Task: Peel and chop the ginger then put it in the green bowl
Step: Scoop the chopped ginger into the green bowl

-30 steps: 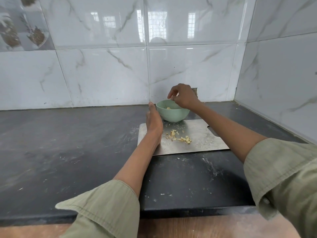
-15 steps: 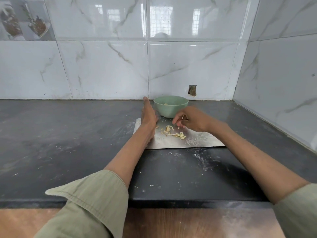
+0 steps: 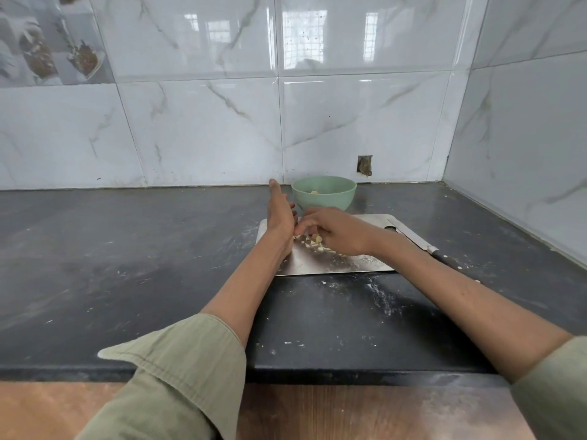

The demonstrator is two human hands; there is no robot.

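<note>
The chopped ginger (image 3: 313,242) is seen as a small heap of pale yellow bits on the metal cutting board (image 3: 330,263), which lies on the dark table (image 3: 127,249). A few bits are already visible inside the green bowl (image 3: 323,193), which stands just behind the board, near the tiled wall (image 3: 206,131).

The left hand (image 3: 281,214) is held on edge beside the heap, fingers straight and nothing grasped, like a wall against which the bits can be gathered. The right hand (image 3: 336,231) is laid over the heap with fingers curled down onto the bits; whether any are actually pinched cannot be told, since the fingertips are hidden.

The pieces are judged to be light, small, firm and probably damp, so some may cling to the fingers or the smooth metal, and others may scatter if swept hard. No single grip point is offered; they would best be pushed together against the upright palm and lifted in pinches or scooped between both hands. A knife (image 3: 416,241) lies at the right edge of the board, partly hidden by the right forearm.
</note>
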